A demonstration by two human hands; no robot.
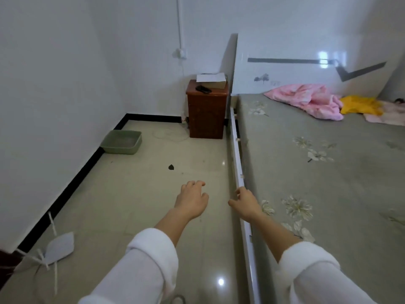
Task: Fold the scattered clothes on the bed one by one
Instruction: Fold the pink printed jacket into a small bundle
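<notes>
A crumpled pink garment (306, 99) lies at the far end of the bed (328, 172), by the headboard. Beside it on the right sits a yellow garment (359, 105), and a pale pink piece (388, 116) lies at the right edge of view. My left hand (191, 200) hovers over the floor beside the bed, fingers apart and curled, holding nothing. My right hand (246, 200) is over the bed's white side rail (237, 163), fingers loosely spread and empty. Both hands are far from the clothes.
A brown nightstand (207, 110) with a box and a dark object on top stands by the headboard (306, 66). A green plastic basin (122, 141) sits against the left wall. A small dark scrap (171, 167) and a white fan-like object (59, 246) lie on the tiled floor.
</notes>
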